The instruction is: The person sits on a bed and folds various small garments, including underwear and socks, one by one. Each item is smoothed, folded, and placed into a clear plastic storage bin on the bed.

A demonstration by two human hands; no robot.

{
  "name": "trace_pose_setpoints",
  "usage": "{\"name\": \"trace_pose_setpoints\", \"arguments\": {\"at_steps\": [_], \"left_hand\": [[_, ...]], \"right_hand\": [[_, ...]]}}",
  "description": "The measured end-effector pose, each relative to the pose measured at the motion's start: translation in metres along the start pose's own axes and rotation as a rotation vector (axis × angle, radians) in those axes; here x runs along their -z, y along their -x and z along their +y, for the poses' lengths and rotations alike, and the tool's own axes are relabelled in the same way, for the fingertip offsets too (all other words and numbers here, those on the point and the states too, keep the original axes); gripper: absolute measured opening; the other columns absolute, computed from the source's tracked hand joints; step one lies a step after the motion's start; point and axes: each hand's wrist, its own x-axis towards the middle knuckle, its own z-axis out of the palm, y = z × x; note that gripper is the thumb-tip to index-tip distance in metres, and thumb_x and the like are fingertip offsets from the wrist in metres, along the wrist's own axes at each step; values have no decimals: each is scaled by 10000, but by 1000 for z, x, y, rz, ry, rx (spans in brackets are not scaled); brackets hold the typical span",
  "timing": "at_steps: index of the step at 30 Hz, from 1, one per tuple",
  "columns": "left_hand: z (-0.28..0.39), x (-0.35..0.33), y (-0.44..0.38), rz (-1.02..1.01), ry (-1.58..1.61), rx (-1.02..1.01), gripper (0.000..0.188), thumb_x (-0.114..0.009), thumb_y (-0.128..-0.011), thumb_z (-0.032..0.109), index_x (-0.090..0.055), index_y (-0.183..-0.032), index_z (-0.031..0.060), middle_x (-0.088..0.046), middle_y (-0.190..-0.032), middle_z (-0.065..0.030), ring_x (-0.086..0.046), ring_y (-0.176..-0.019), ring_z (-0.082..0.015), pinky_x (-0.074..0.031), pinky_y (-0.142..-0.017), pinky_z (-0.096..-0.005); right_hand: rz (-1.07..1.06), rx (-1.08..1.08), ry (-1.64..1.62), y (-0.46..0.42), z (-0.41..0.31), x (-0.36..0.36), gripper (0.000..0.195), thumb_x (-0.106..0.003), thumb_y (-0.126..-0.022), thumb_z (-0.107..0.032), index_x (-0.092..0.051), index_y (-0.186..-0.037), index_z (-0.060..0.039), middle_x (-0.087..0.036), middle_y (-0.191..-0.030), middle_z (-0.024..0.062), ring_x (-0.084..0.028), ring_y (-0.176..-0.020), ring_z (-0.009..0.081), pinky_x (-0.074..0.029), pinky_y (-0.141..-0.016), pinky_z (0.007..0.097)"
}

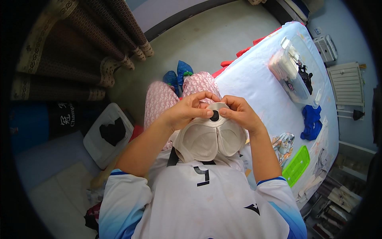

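Observation:
A beige bra (200, 141) with padded cups lies over my lap, its cup insides facing up. My left hand (195, 108) pinches one side of a pale fabric band at its far edge. On the other side of the same band, my right hand (235, 111) grips with thumb and fingers. Between my two thumbs sits a dark oval patch (214, 116); I cannot tell whether it is a hole or a piece attached to the cloth. Patterned pink trousers (162, 100) cover my legs beneath.
On the bed (241, 80) to the right stands a clear plastic box (294, 71) of folded clothes. Nearer lie a blue garment (311, 122) and a green plastic lid (296, 165). At left, a translucent lid (103, 143) holds a black cloth (112, 131), below brown curtains (80, 38).

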Motion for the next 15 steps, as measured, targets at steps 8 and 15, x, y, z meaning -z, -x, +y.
{"name": "trace_pose_setpoints", "arguments": {"at_steps": [8,15], "left_hand": [[-1,-1,4,107,-320,-6,241,-694,-801,80,-577,-1006,34,-622,-880,1,-575,-790,-60,-457,-707,-213],[-8,6,2,172,-421,-71,137,-658,-795,71,-613,-918,34,-612,-820,13,-565,-744,-56,-443,-675,-210]], "right_hand": [[120,35,175,2,-5,-5,180,-680,-863,-193,-616,-878,-25,-532,-725,-55,-448,-658,30,-378,-575,208],[128,44,345,6,-11,-14,156,-670,-874,-179,-596,-869,-41,-533,-769,-59,-445,-689,17,-363,-601,188]]}}
